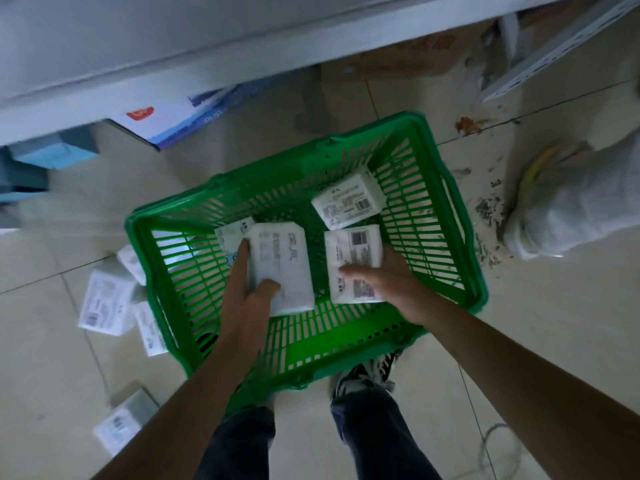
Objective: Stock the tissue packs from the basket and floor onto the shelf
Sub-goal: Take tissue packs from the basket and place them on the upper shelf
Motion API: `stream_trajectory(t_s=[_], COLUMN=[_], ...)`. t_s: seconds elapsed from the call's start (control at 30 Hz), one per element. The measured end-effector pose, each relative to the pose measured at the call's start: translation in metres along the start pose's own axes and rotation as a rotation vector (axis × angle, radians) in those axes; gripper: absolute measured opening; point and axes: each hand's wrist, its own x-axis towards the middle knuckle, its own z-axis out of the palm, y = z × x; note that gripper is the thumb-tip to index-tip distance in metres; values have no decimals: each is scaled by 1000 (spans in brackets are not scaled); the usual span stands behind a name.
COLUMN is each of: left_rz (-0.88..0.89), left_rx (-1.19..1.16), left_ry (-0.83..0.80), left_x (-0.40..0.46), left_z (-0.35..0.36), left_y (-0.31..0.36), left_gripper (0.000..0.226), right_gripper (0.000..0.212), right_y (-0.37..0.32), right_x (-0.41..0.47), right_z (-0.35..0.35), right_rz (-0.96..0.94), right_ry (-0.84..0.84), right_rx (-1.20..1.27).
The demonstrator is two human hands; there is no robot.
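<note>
A green plastic basket [446, 216] sits on the tiled floor in front of me. Inside it, my left hand [247, 292] grips a white tissue pack [284, 265], thumb on top. My right hand [388, 285] is closed on a second white pack [353, 251] beside it. A third pack [348, 200] lies at the basket's far side, and another [232, 233] is partly hidden behind the left one. Several packs lie on the floor to the left [105, 299], one nearer me [117, 427]. The white shelf edge [145, 88] crosses the top.
A flat blue-and-white box [166, 123] pokes out under the shelf. A white sack [575, 206] with debris around it lies on the floor at right. A perforated metal rail [561, 46] is at top right. My feet [363, 375] stand just behind the basket.
</note>
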Motion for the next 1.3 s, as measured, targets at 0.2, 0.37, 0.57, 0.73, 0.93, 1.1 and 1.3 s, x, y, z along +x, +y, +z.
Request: stream_trajectory(t_s=[0.2,0.37,0.57,0.73,0.93,1.1,1.3], left_rz=[37,119,213,269,306,357,460], left_rx=[-77,-90,-40,-74,-132,-119,-185], left_ry=[-115,-200,-210,-219,-93,0,29], left_x=[-49,-96,-164,-239,-337,-418,-522], left_z=[-26,-35,-49,-75,-116,-159,-204], left_y=[87,152,230,301,371,429,493], left_gripper=[92,98,87,86,76,55,58], right_gripper=[52,61,57,46,54,60,57], right_y=[-62,-123,-197,-259,-334,-391,-460], right_x=[-76,-134,-213,-298,-408,-502,-609], right_z=[10,14,-3,-8,10,32,60], right_rz=[-34,-96,-192,-290,-418,-530,-631], right_ry=[-119,-129,-128,-179,-122,-116,-125], right_rx=[221,302,217,130,69,33,-12])
